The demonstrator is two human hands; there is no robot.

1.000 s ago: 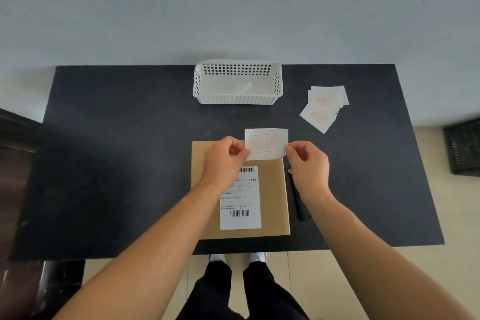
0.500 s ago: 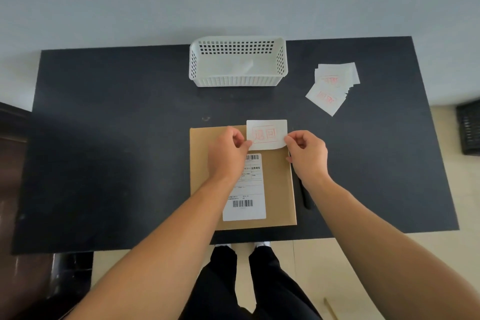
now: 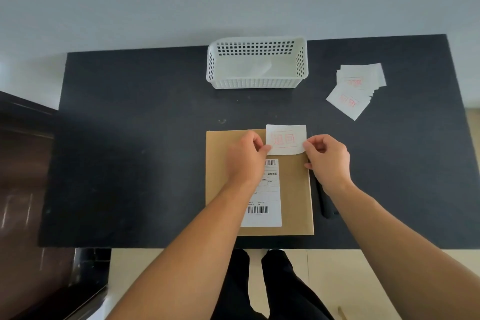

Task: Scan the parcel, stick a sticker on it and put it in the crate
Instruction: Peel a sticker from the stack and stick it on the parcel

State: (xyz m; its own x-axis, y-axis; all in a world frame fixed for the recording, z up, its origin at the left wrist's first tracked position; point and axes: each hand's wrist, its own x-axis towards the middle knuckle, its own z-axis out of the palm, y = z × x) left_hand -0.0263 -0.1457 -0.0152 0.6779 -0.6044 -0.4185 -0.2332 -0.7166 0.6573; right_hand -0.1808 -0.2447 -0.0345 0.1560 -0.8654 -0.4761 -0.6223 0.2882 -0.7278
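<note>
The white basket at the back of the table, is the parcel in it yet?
No. The cardboard parcel lies flat on the dark table, nearer than the white basket, while both hands hold a sticker above it.

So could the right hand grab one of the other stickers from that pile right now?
Probably not yet: the right hand is pinching the sticker over the parcel. The pile lies unblocked beyond it.

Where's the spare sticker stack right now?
In the head view, the sticker stack lies on the dark table at far right, just right of the white basket, beyond the right hand.
</note>
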